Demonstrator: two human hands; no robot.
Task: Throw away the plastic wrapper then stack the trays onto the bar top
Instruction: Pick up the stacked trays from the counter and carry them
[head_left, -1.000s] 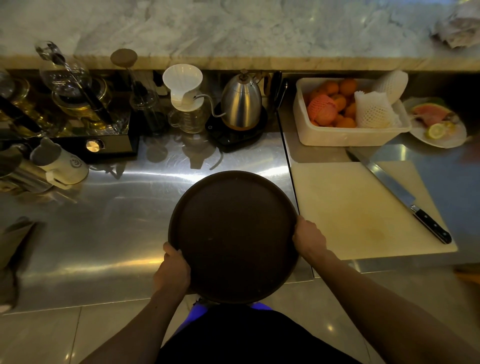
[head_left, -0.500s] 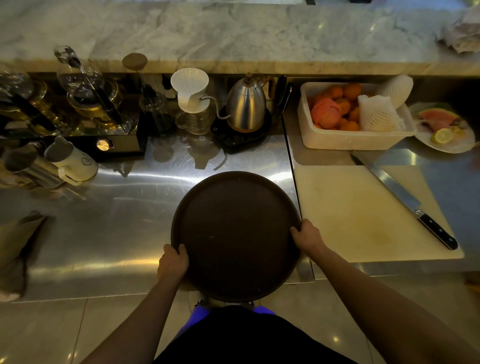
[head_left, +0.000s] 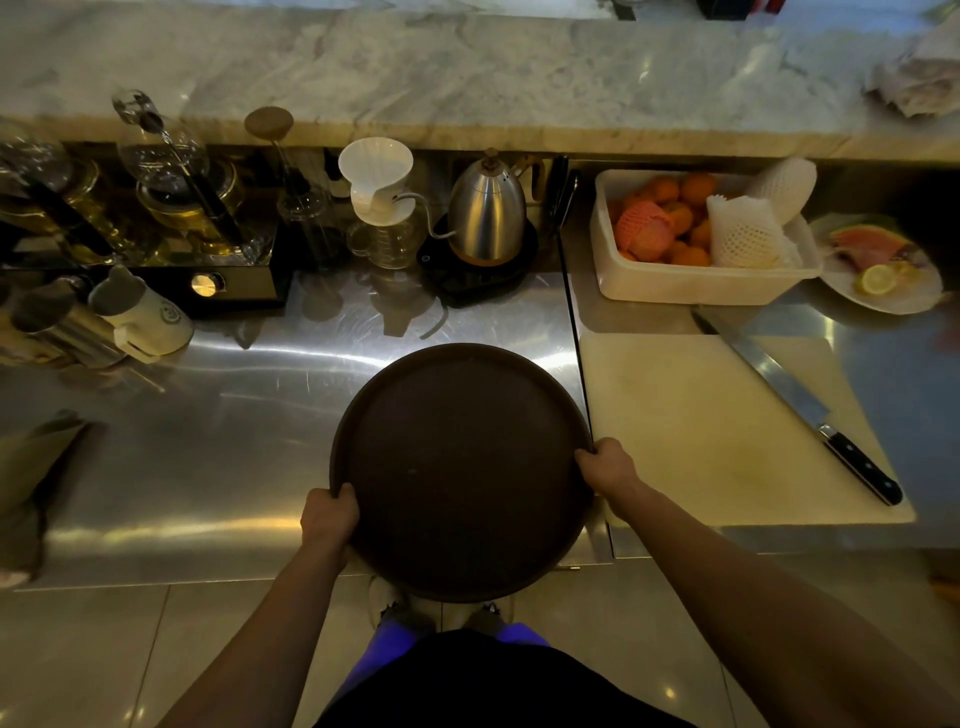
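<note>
I hold a round dark brown tray (head_left: 460, 467) flat in front of me, partly over the steel counter (head_left: 208, 441) and partly over its front edge. My left hand (head_left: 328, 514) grips the tray's near-left rim. On the right rim, my right hand (head_left: 607, 465) is closed around the edge. Whether more than one tray is in the stack cannot be told from above. The marble bar top (head_left: 467, 73) runs across the far side, above the counter. A crumpled pale wrapper-like bundle (head_left: 917, 88) lies at its far right.
Against the back stand a steel gooseneck kettle (head_left: 485, 213), a white pour-over dripper (head_left: 376, 179) and glass brewers (head_left: 166, 166). A white tub of oranges (head_left: 691, 239), a fruit plate (head_left: 878, 265), a cutting board (head_left: 717, 431) and a long knife (head_left: 800, 400) fill the right.
The tray and both hands have risen slightly and shifted a little forward over the counter; my view has tilted up, showing more of the bar top.
</note>
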